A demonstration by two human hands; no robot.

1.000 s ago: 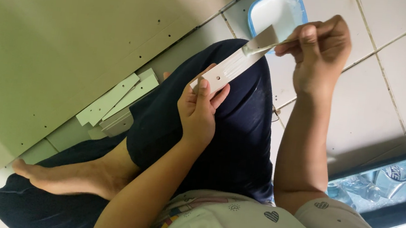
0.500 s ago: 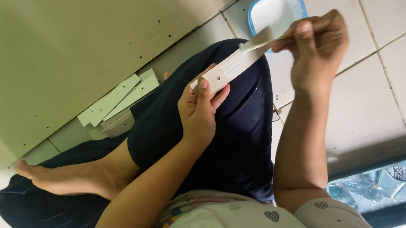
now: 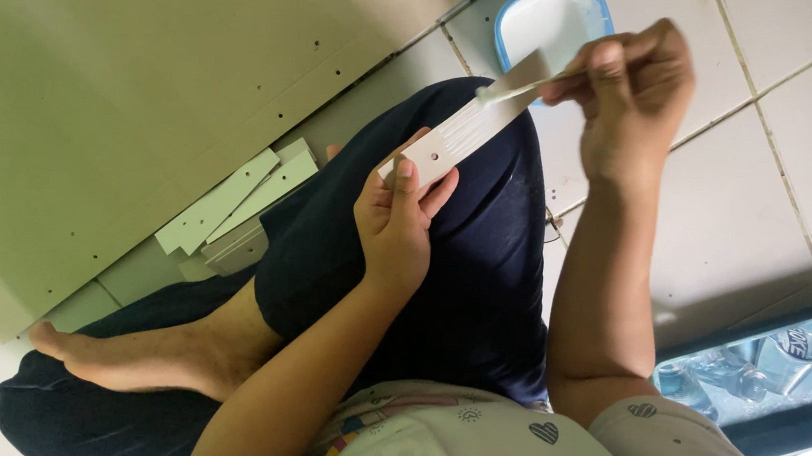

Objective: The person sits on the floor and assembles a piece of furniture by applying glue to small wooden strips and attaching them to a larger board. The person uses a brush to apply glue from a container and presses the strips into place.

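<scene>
The left hand pinches the near end of a long, flat, pale wooden strip, thumb on top and fingers curled beneath, just beside a small round hole in the wood. The strip's long axis runs away from that grip, up and to the right over the dark-trousered knee, towards the right hand. The right hand is closed around the handle of a flat white-loaded brush, whose bristles touch the strip's far end; so the right hand is nearer the end being coated, the left nearer the bare end. Beyond the brush sits one shallow blue-rimmed tray of white paste on the tiled floor. To the left, beside the thigh, lies a small stack of similar pale strips, at least four, though the lower ones are hard to count, against a large pale green board. One blue plastic bin stands at the right edge.
</scene>
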